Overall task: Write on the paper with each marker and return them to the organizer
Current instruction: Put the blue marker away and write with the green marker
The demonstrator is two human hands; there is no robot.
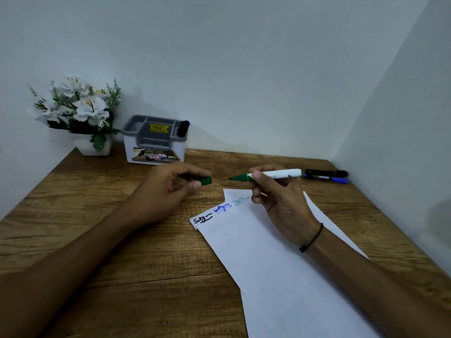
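Observation:
My right hand [275,206] grips a white marker with a green tip [273,176], uncapped and held level above the top of the paper [280,264], tip pointing left. My left hand [170,189] pinches the green cap [206,181], a short gap left of the tip. The paper bears black, blue and faint green writing along its upper edge. A grey and white organizer [155,140] stands at the back by the wall with one dark blue marker [182,129] upright in its right slot. A black marker [325,173] and a blue marker [327,179] lie on the desk at the right.
A white pot of artificial white flowers [78,113] stands at the back left corner. The wooden desk [97,240] is boxed in by walls at the back and on the right. A black band circles my right wrist.

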